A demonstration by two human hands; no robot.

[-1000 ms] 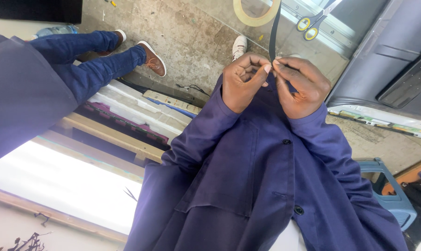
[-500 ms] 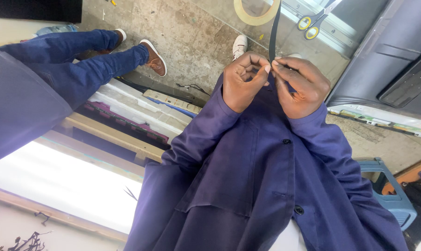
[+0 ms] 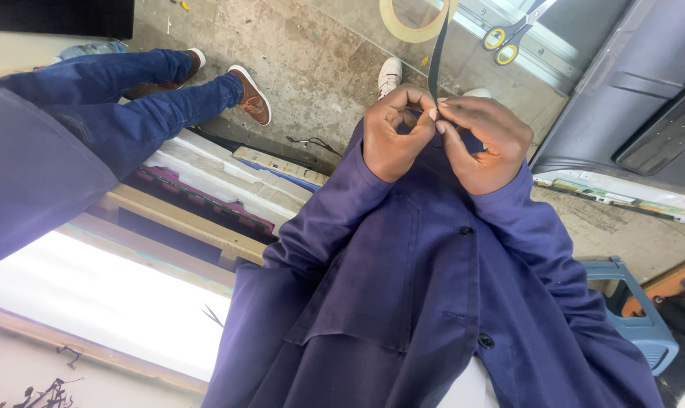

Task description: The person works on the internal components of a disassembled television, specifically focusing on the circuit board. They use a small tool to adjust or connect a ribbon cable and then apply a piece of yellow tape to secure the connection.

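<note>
Both my hands are raised together in front of my navy work coat (image 3: 403, 302). My left hand (image 3: 394, 136) and my right hand (image 3: 482, 143) pinch the lower end of a thin dark strip (image 3: 435, 53) between fingertips. The strip runs straight up from my fingers and out of the top of the view. The fingertips of the two hands meet at the strip. Just beyond my hands, my white shoe (image 3: 390, 75) shows on the concrete floor.
A roll of tape (image 3: 403, 26) and yellow-handled scissors (image 3: 505, 41) lie ahead. Another person in blue jeans (image 3: 131, 91) and brown shoes stands at left. A grey panel (image 3: 622, 106) is at right, a blue stool (image 3: 641, 325) lower right, a bright white panel (image 3: 93, 302) lower left.
My hands stay pinched on the strip with hardly any movement. The other person's legs have shifted slightly.
</note>
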